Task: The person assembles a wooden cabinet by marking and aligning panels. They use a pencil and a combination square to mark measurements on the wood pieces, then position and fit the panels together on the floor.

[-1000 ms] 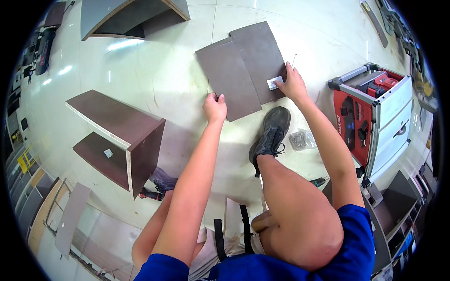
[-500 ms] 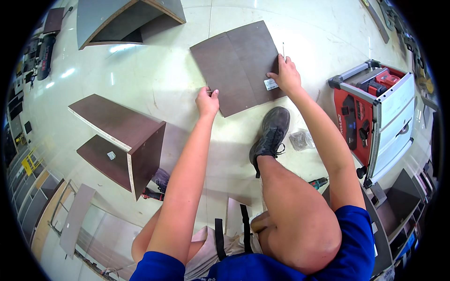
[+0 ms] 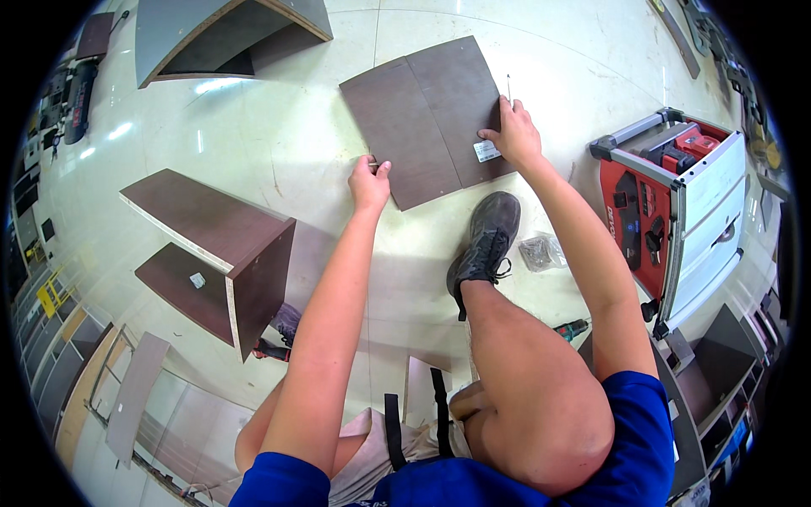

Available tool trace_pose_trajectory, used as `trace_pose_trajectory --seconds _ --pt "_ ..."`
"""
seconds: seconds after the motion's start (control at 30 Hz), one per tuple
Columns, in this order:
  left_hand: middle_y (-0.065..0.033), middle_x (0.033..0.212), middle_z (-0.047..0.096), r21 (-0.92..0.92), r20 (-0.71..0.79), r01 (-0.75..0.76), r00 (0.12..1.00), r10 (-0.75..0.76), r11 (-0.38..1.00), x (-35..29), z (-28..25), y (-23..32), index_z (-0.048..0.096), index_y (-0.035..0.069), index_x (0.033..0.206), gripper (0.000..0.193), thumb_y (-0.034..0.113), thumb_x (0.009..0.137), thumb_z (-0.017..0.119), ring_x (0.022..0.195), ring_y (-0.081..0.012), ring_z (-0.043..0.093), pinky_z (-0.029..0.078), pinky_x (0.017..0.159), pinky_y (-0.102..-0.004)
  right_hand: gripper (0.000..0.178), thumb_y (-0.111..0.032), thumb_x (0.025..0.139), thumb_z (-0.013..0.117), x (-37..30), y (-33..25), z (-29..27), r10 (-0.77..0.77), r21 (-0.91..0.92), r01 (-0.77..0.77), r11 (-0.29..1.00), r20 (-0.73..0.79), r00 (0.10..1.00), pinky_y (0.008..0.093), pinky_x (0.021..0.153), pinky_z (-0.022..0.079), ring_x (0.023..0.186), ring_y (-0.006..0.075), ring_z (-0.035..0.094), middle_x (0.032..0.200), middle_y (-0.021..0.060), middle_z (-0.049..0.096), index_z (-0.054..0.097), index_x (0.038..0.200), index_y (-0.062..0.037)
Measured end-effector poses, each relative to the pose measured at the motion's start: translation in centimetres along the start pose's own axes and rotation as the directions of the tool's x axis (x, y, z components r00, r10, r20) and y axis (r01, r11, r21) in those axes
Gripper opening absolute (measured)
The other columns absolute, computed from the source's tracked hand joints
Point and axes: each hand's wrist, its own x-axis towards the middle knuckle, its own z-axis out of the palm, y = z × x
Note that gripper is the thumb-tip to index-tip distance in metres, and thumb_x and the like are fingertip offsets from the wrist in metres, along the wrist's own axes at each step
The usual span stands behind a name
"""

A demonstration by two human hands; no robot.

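Two dark brown panels lie edge to edge on the floor in front of me, the left panel [image 3: 393, 118] and the right panel [image 3: 456, 84], which bears a white label [image 3: 487, 151]. My right hand [image 3: 517, 135] grips the right panel's outer edge, thumb on top. A thin rod [image 3: 508, 83], like a screwdriver's shaft, sticks out beyond its fingers; any handle is hidden. Beside the left panel's near-left edge, my left hand [image 3: 370, 182] is closed in a pinch. A small pale thing [image 3: 373, 164] shows between its fingers, too small to name.
A brown box-like cabinet frame [image 3: 265, 275] stands on the left, with a grey cabinet piece [image 3: 190, 38] behind. To the right is a red table saw [image 3: 629, 207]. A clear bag of small parts [image 3: 541, 253] lies by my shoe [image 3: 490, 232]; a green drill [image 3: 572, 329] is under my right arm.
My left hand has drawn slightly left, away from the panel's edge. My right hand keeps its hold, and the panels stay where they were.
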Motion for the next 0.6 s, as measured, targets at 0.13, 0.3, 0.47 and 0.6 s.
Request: trace_pose_trajectory --seconds 0.13,0.3,0.47,0.6 --pt "-0.0165 0.086 0.072 -0.016 0.006 -0.002 1.000 0.002 1.000 0.0 0.0 0.0 0.062 -0.002 0.110 0.033 0.018 0.088 0.076 0.072 -0.0260 0.070 0.055 0.066 -0.0375 0.086 -0.034 0.076 0.084 0.0 -0.1 -0.2 0.019 -0.005 -0.018 1.000 0.015 1.000 0.0452 0.093 0.052 0.119 0.0344 0.055 0.131 0.0163 0.052 0.042 0.144 -0.0020" --pt "-0.0184 0.090 0.074 -0.019 0.012 0.023 1.000 -0.022 1.000 -0.2 -0.3 0.3 0.063 -0.001 0.108 0.032 0.018 0.087 0.077 0.081 -0.0309 0.072 0.055 0.076 -0.0402 0.086 -0.033 0.076 0.084 0.0 0.0 -0.2 0.014 -0.002 -0.014 1.000 0.005 1.000 0.0455 0.093 0.053 0.119 0.0344 0.056 0.131 0.0165 0.052 0.041 0.144 -0.0018" --pt "-0.0196 0.091 0.073 -0.007 -0.006 -0.007 1.000 0.007 1.000 -0.1 -0.4 -0.3 0.064 -0.001 0.109 0.033 0.019 0.087 0.077 0.084 -0.0333 0.072 0.055 0.078 -0.0419 0.086 -0.033 0.076 0.084 -0.1 -0.5 -0.3 0.007 -0.001 -0.007 1.000 0.010 1.000 0.0455 0.093 0.053 0.117 0.0346 0.057 0.131 0.0169 0.052 0.041 0.144 -0.0015" --pt "-0.0206 0.092 0.073 0.006 0.012 -0.013 1.000 0.013 1.000 0.0 0.3 -0.1 0.063 -0.001 0.109 0.033 0.018 0.086 0.077 0.085 -0.0351 0.072 0.055 0.079 -0.0429 0.084 -0.032 0.076 0.084 0.0 -0.1 -0.2 0.018 -0.007 -0.018 1.000 0.009 1.000 0.0453 0.092 0.053 0.116 0.0348 0.057 0.130 0.0171 0.052 0.043 0.142 -0.0010"
